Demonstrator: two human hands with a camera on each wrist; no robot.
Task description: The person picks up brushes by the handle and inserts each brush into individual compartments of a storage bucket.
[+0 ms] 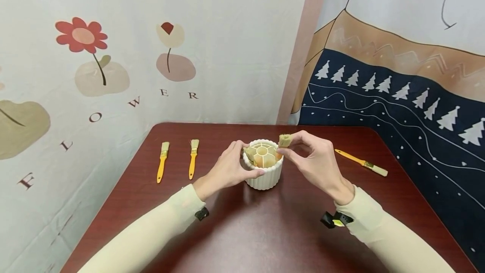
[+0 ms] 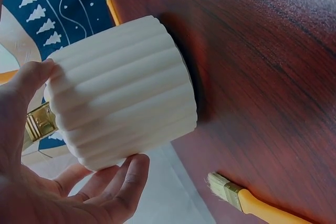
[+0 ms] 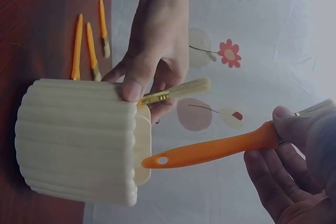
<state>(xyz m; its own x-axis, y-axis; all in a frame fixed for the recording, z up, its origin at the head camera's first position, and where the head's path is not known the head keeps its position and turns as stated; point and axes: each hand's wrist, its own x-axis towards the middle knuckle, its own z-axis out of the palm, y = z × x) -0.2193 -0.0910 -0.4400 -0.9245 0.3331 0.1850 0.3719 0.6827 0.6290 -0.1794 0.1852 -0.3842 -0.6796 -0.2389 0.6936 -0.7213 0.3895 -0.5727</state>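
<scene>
Centrally, ribbed white cylindrical holder (image 1: pixel 263 176)

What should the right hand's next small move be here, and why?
Probably lower the orange-handled brush into the ribbed white holder: the right hand pinches it near the bristles, handle end already at the rim, and the left hand steadies the holder.

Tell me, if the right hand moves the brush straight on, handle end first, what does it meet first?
Most likely the divided insert inside the white ribbed holder. The right hand aims the orange-handled brush at its open top; the exact compartment is unclear.
</scene>
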